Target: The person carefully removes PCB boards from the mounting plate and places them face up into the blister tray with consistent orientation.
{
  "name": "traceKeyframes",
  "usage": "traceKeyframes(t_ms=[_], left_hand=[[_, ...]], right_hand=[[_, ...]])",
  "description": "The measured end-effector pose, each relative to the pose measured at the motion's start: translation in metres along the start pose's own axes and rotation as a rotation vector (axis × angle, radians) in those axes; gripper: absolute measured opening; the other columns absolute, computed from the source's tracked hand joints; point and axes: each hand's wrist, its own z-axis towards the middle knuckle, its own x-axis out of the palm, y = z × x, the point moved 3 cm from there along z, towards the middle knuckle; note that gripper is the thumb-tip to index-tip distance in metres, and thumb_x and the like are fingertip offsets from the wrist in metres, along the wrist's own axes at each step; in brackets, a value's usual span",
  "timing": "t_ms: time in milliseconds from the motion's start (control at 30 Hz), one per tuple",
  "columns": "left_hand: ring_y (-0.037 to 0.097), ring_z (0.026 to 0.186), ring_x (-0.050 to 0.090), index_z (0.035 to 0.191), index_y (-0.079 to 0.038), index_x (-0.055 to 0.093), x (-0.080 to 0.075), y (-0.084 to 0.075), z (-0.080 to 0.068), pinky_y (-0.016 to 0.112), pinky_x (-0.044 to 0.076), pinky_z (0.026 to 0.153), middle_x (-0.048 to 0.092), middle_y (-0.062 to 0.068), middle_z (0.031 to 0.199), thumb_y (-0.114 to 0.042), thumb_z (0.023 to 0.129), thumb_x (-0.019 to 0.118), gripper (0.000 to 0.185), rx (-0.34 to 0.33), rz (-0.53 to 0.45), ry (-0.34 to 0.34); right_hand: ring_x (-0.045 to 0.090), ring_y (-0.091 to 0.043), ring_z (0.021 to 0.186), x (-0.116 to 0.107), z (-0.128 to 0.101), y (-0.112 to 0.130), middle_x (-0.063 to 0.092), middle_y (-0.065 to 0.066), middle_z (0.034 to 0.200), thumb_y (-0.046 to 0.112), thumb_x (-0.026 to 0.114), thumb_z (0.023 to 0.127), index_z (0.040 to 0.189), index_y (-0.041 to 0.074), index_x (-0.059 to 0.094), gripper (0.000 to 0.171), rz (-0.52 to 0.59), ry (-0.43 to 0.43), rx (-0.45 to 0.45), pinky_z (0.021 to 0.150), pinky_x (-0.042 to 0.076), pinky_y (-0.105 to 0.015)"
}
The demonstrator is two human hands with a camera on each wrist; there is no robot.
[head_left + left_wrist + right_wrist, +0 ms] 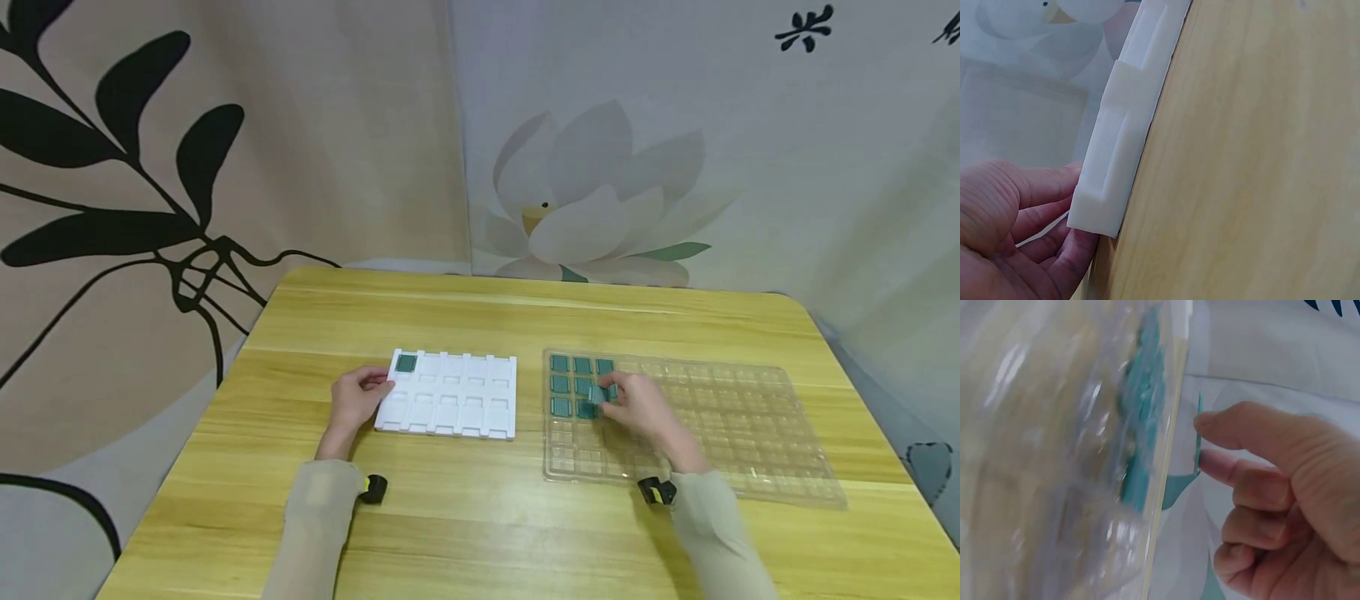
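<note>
My left hand (pixel 356 400) grips the left edge of a white compartment tray (pixel 462 402), thumb on top and fingers at the side. In the left wrist view, the tray's notched white side (pixel 1107 150) shows between thumb and fingers. A dark green square (pixel 406 363) sits in its far left compartment. Over a clear plastic tray, my right hand (pixel 645 408) pinches a thin green square piece (pixel 597 394) between thumb and forefinger. Seen from the right wrist, that piece (pixel 1199 434) stands edge-on, apart from the tray; the other fingers are curled.
The clear tray (pixel 720 417) lies on the right of the wooden table (pixel 450 533). Several green squares (pixel 560 384) fill pockets at its far left corner. A patterned curtain (pixel 360 150) hangs behind the table. Each wrist wears a small black device (pixel 372 489).
</note>
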Motion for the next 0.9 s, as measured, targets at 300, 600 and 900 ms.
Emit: traceKeyframes(t_ms=[300,600,900], left_hand=[[0.028,0.085,0.06,0.106,0.007,0.066,-0.001,0.001,0.001,0.017,0.043,0.067,0.066,0.022,0.096,-0.002,0.084,0.066,0.023,-0.002,0.005,0.005],[0.028,0.086,0.06,0.106,0.006,0.066,-0.001,0.001,0.001,0.015,0.041,0.066,0.066,0.022,0.097,-0.002,0.084,0.066,0.024,-0.01,0.008,0.009],[0.029,0.085,0.061,0.105,0.007,0.066,0.0,-0.002,0.0,0.009,0.038,0.06,0.066,0.023,0.096,-0.002,0.083,0.067,0.024,-0.008,0.0,0.004]], right_hand=[[0.03,-0.002,0.043,-0.002,-0.013,-0.013,0.037,0.008,0.049,-0.003,0.069,0.072,0.09,-0.011,0.062,0.021,-0.009,-0.03,-0.076,0.038,0.026,-0.019],[0.028,-0.003,0.043,0.001,-0.014,-0.02,0.035,0.007,0.049,-0.001,0.07,0.076,0.096,-0.01,0.063,0.023,-0.083,0.036,-0.005,0.041,0.026,-0.019],[0.029,-0.005,0.045,0.004,-0.014,-0.021,0.035,0.006,0.051,0.001,0.072,0.076,0.096,-0.008,0.063,0.023,-0.122,0.03,-0.009,0.043,0.027,-0.021]])
